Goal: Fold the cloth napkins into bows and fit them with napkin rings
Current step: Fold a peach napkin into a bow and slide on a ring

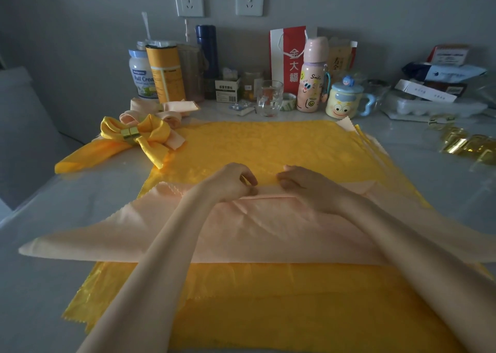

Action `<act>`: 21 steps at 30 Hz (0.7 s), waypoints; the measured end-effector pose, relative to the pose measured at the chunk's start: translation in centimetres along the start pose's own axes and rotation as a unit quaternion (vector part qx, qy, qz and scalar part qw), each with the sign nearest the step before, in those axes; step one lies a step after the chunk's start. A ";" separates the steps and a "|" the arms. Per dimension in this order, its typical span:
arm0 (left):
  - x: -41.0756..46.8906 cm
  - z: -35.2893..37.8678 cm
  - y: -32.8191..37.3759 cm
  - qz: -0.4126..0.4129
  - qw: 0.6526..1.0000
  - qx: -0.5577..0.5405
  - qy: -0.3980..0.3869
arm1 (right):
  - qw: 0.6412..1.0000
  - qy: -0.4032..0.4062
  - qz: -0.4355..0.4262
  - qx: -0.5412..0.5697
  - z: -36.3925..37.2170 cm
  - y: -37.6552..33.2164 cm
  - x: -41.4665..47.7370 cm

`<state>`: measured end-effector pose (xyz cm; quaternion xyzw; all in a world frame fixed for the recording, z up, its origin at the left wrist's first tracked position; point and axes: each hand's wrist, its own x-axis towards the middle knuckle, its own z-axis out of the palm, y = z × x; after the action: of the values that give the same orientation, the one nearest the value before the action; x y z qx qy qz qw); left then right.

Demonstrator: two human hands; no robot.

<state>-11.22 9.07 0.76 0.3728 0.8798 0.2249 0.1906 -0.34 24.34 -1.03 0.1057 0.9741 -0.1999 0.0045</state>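
Already done: a yellow bow (158, 132) and a peach bow (174, 107) lay at the far left of the worktop (80, 191).
Step in hand: folding the peach napkin (268, 226), which lay as a wide band across the yellow napkin (268, 148).
Left hand (233, 182): fingers curled, pinching the band's upper edge at its middle.
Right hand (306, 185): fingers curled on the same edge, probably pinching it; the tips were hidden.
Next move: likely narrowing the band with another even fold, then fetching one of the napkin rings (467, 146) lying far right.
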 end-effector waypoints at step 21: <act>-2.5 -0.2 2.2 -0.003 0.996 0.071 0.063 | 0.967 0.210 -0.113 -0.091 0.8 0.7 -4.4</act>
<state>-8.43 8.50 2.51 0.3681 0.9048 0.1847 0.1086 4.07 23.78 -1.87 0.0333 0.9730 -0.0829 -0.2130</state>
